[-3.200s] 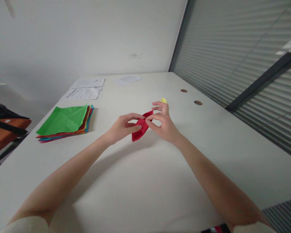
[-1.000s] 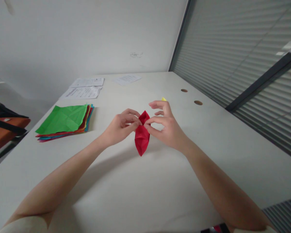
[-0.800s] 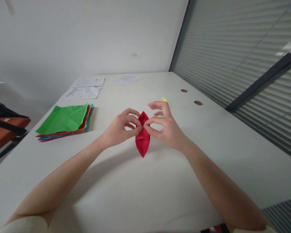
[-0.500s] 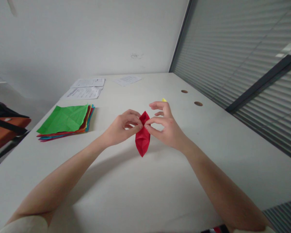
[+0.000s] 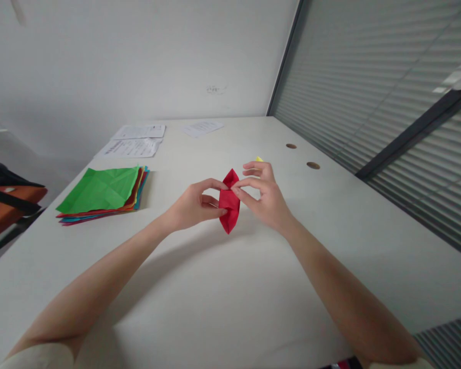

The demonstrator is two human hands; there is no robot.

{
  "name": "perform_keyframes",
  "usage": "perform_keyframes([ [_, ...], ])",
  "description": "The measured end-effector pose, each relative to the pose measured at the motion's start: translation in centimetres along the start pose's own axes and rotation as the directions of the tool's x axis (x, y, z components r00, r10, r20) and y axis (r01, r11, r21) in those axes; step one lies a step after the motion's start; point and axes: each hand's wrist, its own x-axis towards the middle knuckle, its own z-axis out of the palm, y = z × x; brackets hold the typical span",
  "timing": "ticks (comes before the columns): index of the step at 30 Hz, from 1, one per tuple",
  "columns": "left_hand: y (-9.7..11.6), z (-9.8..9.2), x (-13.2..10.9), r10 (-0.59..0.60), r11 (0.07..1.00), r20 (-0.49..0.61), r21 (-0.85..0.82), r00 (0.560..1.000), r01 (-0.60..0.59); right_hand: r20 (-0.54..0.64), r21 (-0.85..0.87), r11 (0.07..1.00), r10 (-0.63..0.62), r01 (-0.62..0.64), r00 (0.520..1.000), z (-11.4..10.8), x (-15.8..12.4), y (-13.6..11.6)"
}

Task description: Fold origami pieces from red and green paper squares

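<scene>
Holding a folded red paper piece [image 5: 229,205], pointed at both ends, between both hands just above the white table [image 5: 230,297]. Landmark: the stack of coloured paper squares [image 5: 102,193], green sheet on top, lying flat on the table.

The red piece is well to the right of the stack, at about the same depth. Its long axis runs away from the person. The lower tip is close to the tabletop; cannot tell whether it touches.

Left hand [image 5: 192,207]: thumb and fingertips closed onto the edge of the red piece that faces the stack.

Right hand [image 5: 267,197]: thumb and forefinger pinched on the upper part, on the side away from the stack. The other fingers are spread and lifted.

A small yellow paper scrap [image 5: 258,159] shows just behind the right hand, farther from the stack than the red piece. Printed white sheets [image 5: 132,146] lie beyond the stack, toward the wall. Two round holes [image 5: 313,165] in the tabletop are far right of the stack.
</scene>
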Motion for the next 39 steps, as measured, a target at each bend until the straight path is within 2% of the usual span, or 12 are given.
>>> perform_keyframes([
  [6,-0.8,0.8,0.2,0.040,0.997,-0.186,0.074,0.982,-0.026,0.176,0.162,0.976,0.117,-0.146,0.978,1.5,-0.8,0.5],
  [10,-1.0,1.4,0.1,0.140,0.976,-0.210,0.193,0.968,-0.099,0.118,0.240,0.951,0.172,-0.196,0.978,3.0,-1.3,0.9],
  [13,-1.0,1.4,0.1,0.170,0.964,-0.237,0.239,0.957,-0.112,0.110,0.285,0.937,0.179,-0.204,0.978,3.6,-1.3,1.0],
  [15,-0.9,1.3,0.1,0.166,0.967,-0.239,0.230,0.957,-0.110,0.111,0.327,0.921,0.186,-0.213,0.976,3.6,-1.3,1.0],
  [20,-0.6,0.7,0.5,0.105,0.992,-0.153,0.081,0.983,-0.093,0.126,0.423,0.877,0.193,-0.229,0.973,3.5,-1.2,1.4],
  [23,-0.6,0.1,1.0,0.076,0.997,-0.164,0.012,0.984,-0.075,0.144,0.437,0.867,0.195,-0.239,0.970,3.3,-1.2,1.6],
  [25,-0.7,-0.3,1.1,0.090,0.995,-0.173,0.048,0.981,-0.083,0.174,0.442,0.867,0.169,-0.230,0.970,3.1,-1.1,1.7],
  [28,-0.7,-0.6,1.1,0.135,0.973,-0.177,0.211,0.975,-0.096,0.199,0.447,0.867,0.145,-0.221,0.969,2.9,-1.2,1.7],
  [32,-0.6,-0.2,0.6,0.183,0.924,-0.172,0.367,0.968,-0.109,0.117,0.390,0.902,0.153,-0.187,0.981,3.1,-1.2,2.0],
  [39,-1.1,0.8,0.4,0.326,0.831,-0.188,0.525,0.926,-0.185,-0.060,0.159,0.987,0.028,-0.018,0.998,3.5,-1.3,1.6],
])
